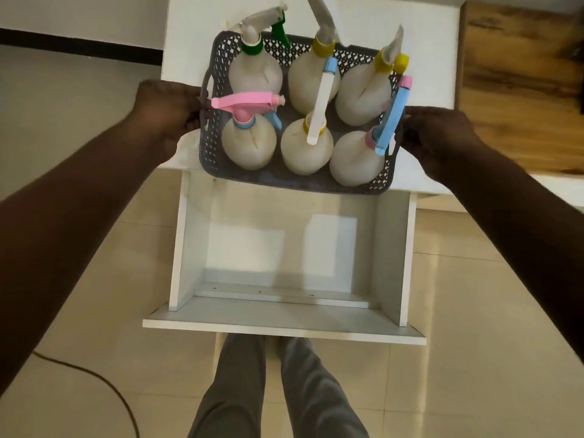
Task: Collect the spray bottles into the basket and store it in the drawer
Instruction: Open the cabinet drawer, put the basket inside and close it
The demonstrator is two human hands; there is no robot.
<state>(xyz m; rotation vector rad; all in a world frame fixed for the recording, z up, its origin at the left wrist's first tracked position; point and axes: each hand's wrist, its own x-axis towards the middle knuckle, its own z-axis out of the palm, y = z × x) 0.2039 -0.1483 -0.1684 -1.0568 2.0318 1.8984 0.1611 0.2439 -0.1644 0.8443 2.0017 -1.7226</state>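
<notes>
The basket, loaded with six bottles, is gripped at its short ends: left hand closed on the left handle, right hand on the right. It overhangs the cabinet top's front edge. The open drawer lies directly below and nearer; the basket's long axis is matched to the drawer's width.

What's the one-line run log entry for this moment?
left hand: gripping basket side | right hand: gripping opposite side | six spray bottles inside | drawer open below
</notes>
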